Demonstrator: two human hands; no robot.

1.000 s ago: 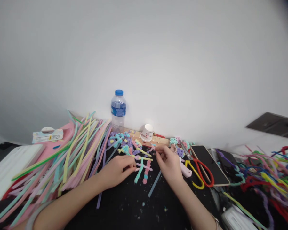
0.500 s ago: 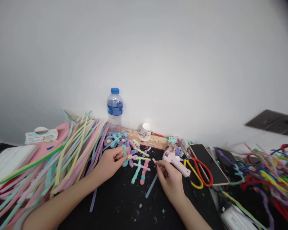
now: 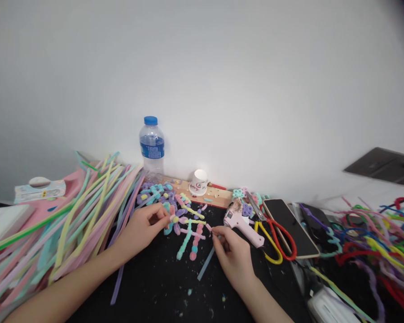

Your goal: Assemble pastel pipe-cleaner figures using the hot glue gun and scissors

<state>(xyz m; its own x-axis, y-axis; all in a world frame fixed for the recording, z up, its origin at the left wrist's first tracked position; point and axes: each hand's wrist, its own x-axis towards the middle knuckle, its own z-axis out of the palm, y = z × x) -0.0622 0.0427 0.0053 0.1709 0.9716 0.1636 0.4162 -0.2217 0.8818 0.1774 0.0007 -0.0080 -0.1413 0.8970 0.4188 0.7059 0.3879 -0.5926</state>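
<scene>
My left hand [image 3: 144, 229] is closed, thumb and forefinger pinched at the edge of a small purple pipe-cleaner flower [image 3: 177, 229] with a yellow centre. Beside it lie twisted pipe-cleaner stems, one mint green [image 3: 184, 242] and one pink and blue [image 3: 194, 244]. Between the fingertips of my right hand [image 3: 234, 253] is a short pink pipe-cleaner piece [image 3: 208, 227], pointing up toward the left. A translucent glue stick [image 3: 206, 264] lies on the black tabletop just left of that hand. The pale pink glue gun [image 3: 244, 228] rests behind my right hand.
Long pastel pipe cleaners [image 3: 87, 215] heap at left. A water bottle [image 3: 152, 150] and an upturned paper cup [image 3: 198, 183] stand by the wall. Scissors [image 3: 276, 237] and a phone [image 3: 291, 229] lie right, before a tangle of bright pipe cleaners [image 3: 384, 251]. Purple and blue pieces [image 3: 155, 193] pile behind my left hand.
The view has shifted slightly, so the bottle, cup and tabletop things appear further left. Both hands keep their pinched grips and nearly the same places among the pieces.
</scene>
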